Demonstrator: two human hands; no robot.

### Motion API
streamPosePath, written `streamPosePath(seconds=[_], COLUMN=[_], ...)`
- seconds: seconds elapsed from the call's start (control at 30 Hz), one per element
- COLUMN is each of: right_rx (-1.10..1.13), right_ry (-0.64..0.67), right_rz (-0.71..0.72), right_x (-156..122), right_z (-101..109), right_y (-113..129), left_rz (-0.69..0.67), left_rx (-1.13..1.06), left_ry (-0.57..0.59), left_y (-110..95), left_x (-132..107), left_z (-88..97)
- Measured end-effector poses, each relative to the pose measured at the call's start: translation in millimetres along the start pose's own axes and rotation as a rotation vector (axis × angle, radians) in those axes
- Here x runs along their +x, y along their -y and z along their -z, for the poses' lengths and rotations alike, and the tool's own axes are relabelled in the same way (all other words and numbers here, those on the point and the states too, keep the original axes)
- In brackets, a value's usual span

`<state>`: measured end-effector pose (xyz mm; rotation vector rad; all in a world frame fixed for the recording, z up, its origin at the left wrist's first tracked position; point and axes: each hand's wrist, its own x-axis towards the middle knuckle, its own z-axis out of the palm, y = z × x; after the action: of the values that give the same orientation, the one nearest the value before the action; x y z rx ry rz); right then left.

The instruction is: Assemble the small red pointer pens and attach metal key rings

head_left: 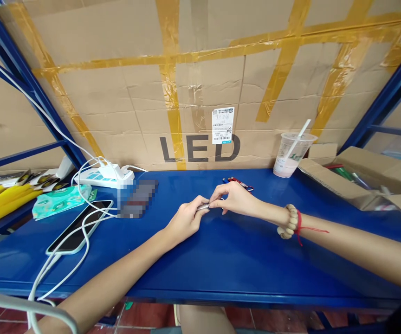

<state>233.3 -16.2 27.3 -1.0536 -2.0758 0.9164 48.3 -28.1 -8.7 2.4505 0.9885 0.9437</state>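
A slim, silver-white, pen-like piece lies between my two hands over the middle of the blue table. My left hand is closed around one end of it. The fingertips of my right hand pinch the other end, where a small dark tip shows. Fingers cover most of the piece, so its exact kind is unclear. Just behind my right hand lies a little group of red and dark blue slim items, partly hidden by it.
At left are a phone with white cables, a blurred dark item, a white power strip and a green packet. A plastic cup with a straw and an open cardboard box stand right. Behind is a large carton.
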Motion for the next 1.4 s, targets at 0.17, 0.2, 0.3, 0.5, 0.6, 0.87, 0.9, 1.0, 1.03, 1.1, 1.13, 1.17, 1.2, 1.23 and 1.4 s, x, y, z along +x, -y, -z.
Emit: streamPosePath(seconds=[0.17,0.2,0.3,0.5,0.6,0.87,0.9,1.0,1.03,1.1,1.13,1.17,1.2,1.23,1.4], right_rx=[-0.008,-0.008,-0.038,-0.485,-0.707,-0.651,-0.655,-0.686,-0.687,-0.662,-0.644,-0.627,-0.616,-0.609,-0.632], right_ry=[-0.011,-0.022,-0.060,-0.237,-0.141,-0.179,-0.186,-0.168,-0.162,-0.152,-0.141,-0.130,-0.129,-0.136,-0.267], right_rz=[-0.036,-0.042,-0.039,-0.063,-0.078,-0.018,-0.026,0.045,0.080,0.135,0.157,0.177,0.197,0.219,0.389], right_x=[2,3,4,-1,-8,-19,-20,-20,-20,-19,-19,-20,-20,-21,-26], right_z=[0,0,-1,3,1,0,1,2,2,2,3,3,3,2,-2], right_y=[-2,-2,-2,-12,-23,-45,-47,-51,-51,-52,-51,-51,-50,-49,-44], left_rz=[-0.052,-0.063,-0.054,0.057,0.108,0.238,0.245,0.292,0.313,0.347,0.354,0.354,0.353,0.352,0.348], left_rx=[-0.002,0.003,0.038,0.004,-0.062,-0.281,-0.292,-0.336,-0.363,-0.422,-0.445,-0.461,-0.471,-0.480,-0.608], left_ry=[-0.045,-0.058,-0.092,-0.142,-0.113,0.026,0.037,0.042,0.045,0.074,0.099,0.125,0.149,0.171,0.233], left_y=[0,0,-1,-1,-3,-7,-7,-5,-5,-3,-2,-2,-2,-2,-5], left_x=[3,4,6,9,10,10,9,9,10,11,11,12,13,14,15], left_z=[-1.9,-2.1,-1.5,2.6,4.7,5.7,5.2,3.1,2.5,1.7,1.7,2.0,2.4,3.0,5.2])
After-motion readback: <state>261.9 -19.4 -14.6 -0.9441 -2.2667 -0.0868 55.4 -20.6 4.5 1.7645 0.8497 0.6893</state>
